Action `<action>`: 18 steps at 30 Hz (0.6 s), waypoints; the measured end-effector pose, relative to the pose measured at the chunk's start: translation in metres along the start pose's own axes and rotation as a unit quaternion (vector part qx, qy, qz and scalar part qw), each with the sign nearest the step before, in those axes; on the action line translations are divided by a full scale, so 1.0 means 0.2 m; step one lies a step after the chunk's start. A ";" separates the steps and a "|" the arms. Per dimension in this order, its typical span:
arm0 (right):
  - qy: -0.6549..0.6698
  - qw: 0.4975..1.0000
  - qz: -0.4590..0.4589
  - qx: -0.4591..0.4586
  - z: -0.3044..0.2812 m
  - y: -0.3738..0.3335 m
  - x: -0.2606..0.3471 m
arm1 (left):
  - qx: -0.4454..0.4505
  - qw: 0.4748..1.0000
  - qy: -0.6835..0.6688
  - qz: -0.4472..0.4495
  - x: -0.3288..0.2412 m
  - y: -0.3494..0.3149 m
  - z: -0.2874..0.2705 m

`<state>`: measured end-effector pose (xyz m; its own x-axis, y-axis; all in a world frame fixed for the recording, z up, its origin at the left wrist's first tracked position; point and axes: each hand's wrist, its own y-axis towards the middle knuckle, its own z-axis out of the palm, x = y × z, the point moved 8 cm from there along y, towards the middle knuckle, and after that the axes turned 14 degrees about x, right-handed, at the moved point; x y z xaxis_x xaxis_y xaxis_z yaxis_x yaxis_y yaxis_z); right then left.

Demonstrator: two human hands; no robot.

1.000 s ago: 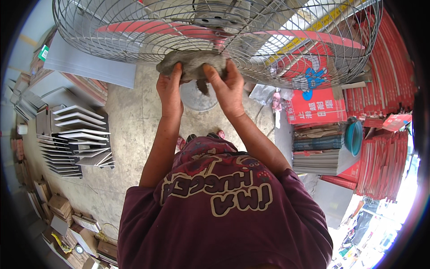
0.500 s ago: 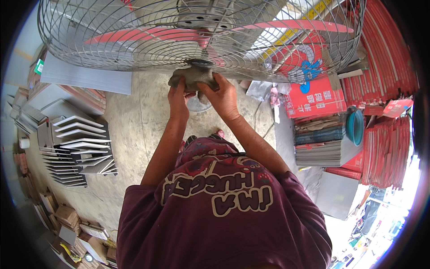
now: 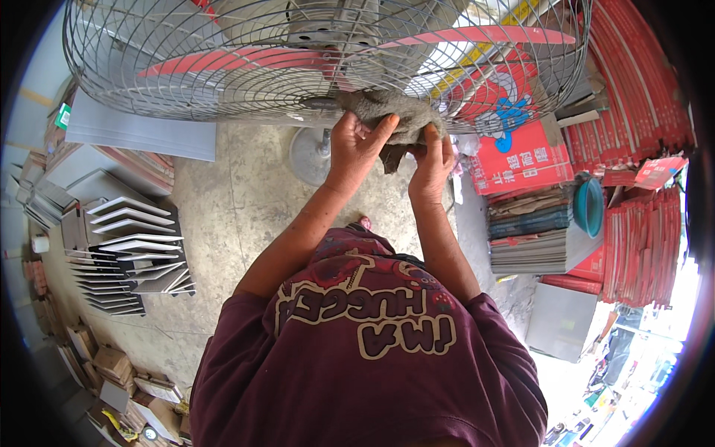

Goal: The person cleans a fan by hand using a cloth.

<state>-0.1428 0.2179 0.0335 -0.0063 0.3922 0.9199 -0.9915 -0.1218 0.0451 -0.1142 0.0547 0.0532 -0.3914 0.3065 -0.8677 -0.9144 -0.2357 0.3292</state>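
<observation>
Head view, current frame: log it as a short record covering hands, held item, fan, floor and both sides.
Left hand: left hand gripping a grey cloth
Right hand: right hand gripping the same cloth's other end
Held item: bunched, at the wire cage, right of its dark centre cap
Fan: red blades inside the cage
Floor: round grey base
Left side: flat panels in a black rack
Right side: teal basin, red cartons

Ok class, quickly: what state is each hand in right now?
Left hand: closed, holding the grey cloth.
Right hand: closed, holding the same grey cloth.
</observation>
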 end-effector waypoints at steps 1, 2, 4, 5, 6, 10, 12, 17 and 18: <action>0.011 1.000 -0.013 -0.002 0.02 0.00 0.04 | 0.017 0.999 0.046 -0.003 -0.05 0.01 0.01; 0.002 1.000 -0.025 0.011 0.07 -0.01 0.09 | 0.006 0.997 0.075 0.003 -0.11 0.02 0.00; -0.015 0.998 -0.049 0.039 0.19 -0.02 0.18 | -0.006 0.998 0.041 0.037 -0.23 0.03 -0.03; -0.048 0.995 -0.060 0.063 0.23 -0.02 0.19 | -0.009 0.998 0.028 0.048 -0.28 0.02 -0.06; -0.058 0.993 -0.065 0.080 0.29 -0.02 0.21 | -0.025 0.998 0.008 0.054 -0.32 0.02 -0.09; -0.037 0.983 -0.083 0.157 0.52 -0.04 0.24 | -0.069 0.995 0.006 0.072 -0.45 -0.03 -0.25; -0.029 0.979 -0.074 0.187 0.64 -0.06 0.24 | -0.097 0.992 0.002 0.084 -0.48 -0.06 -0.36; -0.031 0.959 -0.051 0.276 0.90 -0.08 0.12 | -0.203 0.976 0.019 0.072 -0.44 -0.16 -0.69; -0.044 0.955 -0.056 0.288 0.93 -0.07 0.08 | -0.211 0.975 0.019 0.064 -0.42 -0.18 -0.73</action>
<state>-0.1040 0.0567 0.1202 0.1310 0.3567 0.9250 -0.7494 -0.5753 0.3279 -0.0325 -0.0970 0.0595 -0.4887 0.2170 -0.8450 -0.7309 -0.6307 0.2607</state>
